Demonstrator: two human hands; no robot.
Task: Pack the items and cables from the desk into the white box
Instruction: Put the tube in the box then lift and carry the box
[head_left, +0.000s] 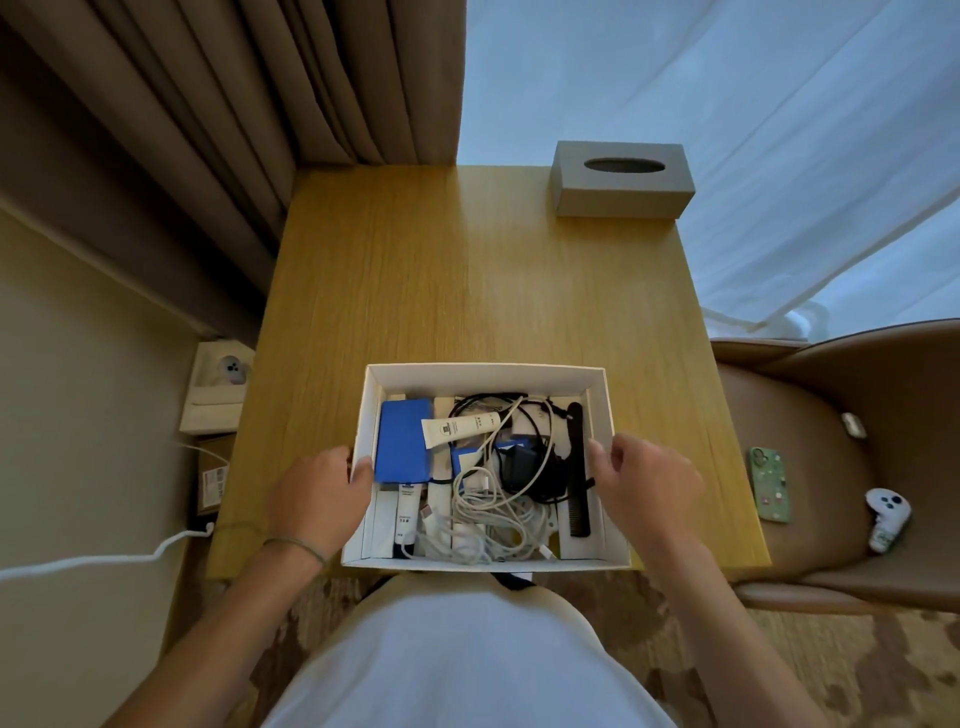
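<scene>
Facing wood desk (467, 291) w/ curtains (234, 93)

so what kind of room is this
Probably a hotel room: a small wooden desk by heavy curtains, a grey tissue box, and a padded brown chair on patterned carpet.

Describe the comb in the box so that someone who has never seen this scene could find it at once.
On the wooden desk sits an open white box full of cables. Look along its right inner wall, near the right hand. The comb lies there lengthwise: long, flat, black and toothed, unlike the tangled cables beside it.
</scene>
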